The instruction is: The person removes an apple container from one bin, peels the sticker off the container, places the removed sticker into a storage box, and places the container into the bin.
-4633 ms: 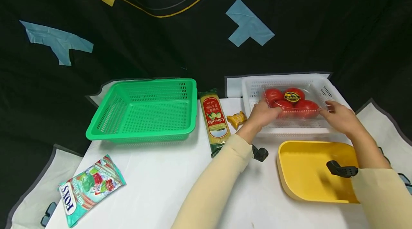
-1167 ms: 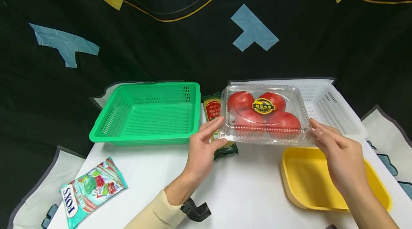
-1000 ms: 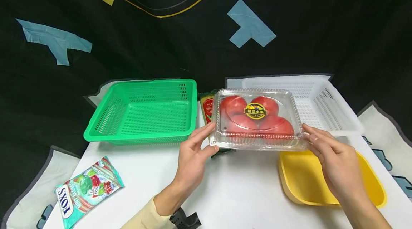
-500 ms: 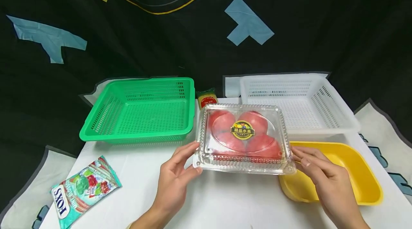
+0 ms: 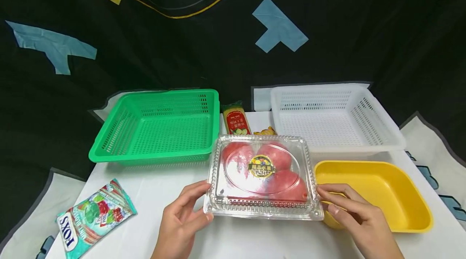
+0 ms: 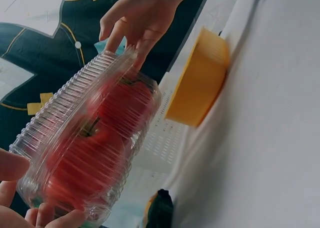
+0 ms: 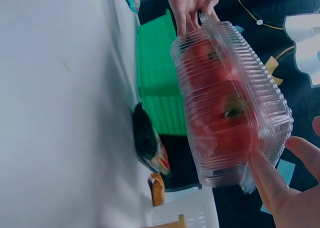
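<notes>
Four round red tomatoes (image 5: 278, 160) lie in a clear, ridged plastic clamshell box (image 5: 262, 188), held above the white table (image 5: 233, 238) just left of the rounded yellow plastic tub (image 5: 386, 194) — bare left hand (image 5: 180, 222) grasping the end away from the tub, bare right hand (image 5: 360, 218) the end nearer it. The load looks moderately heavy and bruisable, the shell likely slick and flexible — best supported low at both short ends

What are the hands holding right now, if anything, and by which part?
A clear plastic box of tomatoes, held by its two short ends: left hand at the left end, right hand at the right, both toward the near corners.
</notes>
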Demonstrator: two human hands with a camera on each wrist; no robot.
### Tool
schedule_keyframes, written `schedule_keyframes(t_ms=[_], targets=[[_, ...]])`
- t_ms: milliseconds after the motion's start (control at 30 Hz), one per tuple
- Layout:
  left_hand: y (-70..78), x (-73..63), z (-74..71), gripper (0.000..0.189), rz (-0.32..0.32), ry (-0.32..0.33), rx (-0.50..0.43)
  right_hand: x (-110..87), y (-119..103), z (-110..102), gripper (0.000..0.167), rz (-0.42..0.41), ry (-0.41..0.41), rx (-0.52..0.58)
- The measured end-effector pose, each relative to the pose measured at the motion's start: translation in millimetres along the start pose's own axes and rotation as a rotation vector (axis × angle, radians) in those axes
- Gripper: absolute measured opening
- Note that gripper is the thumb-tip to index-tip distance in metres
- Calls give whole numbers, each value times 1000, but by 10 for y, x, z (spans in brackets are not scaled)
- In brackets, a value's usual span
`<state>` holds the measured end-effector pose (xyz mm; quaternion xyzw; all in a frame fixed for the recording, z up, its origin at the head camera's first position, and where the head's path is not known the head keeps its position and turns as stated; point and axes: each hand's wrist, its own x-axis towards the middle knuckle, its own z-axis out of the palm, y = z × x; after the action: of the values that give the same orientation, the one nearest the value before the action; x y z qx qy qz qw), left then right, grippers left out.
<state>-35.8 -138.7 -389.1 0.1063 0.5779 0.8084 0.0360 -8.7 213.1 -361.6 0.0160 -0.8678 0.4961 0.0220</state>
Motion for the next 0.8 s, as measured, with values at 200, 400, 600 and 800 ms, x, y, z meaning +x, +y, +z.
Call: schedule_keyframes(t_ms=[200,400,600,800], targets=[[-43,-48,-48,55,20,2,-13,-40,39,55,30,-38,-27,43],[-126,-97,-98,49,41,-9,-1,-80,94,128,29,17,-41,18],[-223,-177,-144,48,-87,48,-3,-98,205,167,28,-32,-68,73],[-323,-231,-155,48,-172,91,-27,-115,320,220,27,-102,-83,97]])
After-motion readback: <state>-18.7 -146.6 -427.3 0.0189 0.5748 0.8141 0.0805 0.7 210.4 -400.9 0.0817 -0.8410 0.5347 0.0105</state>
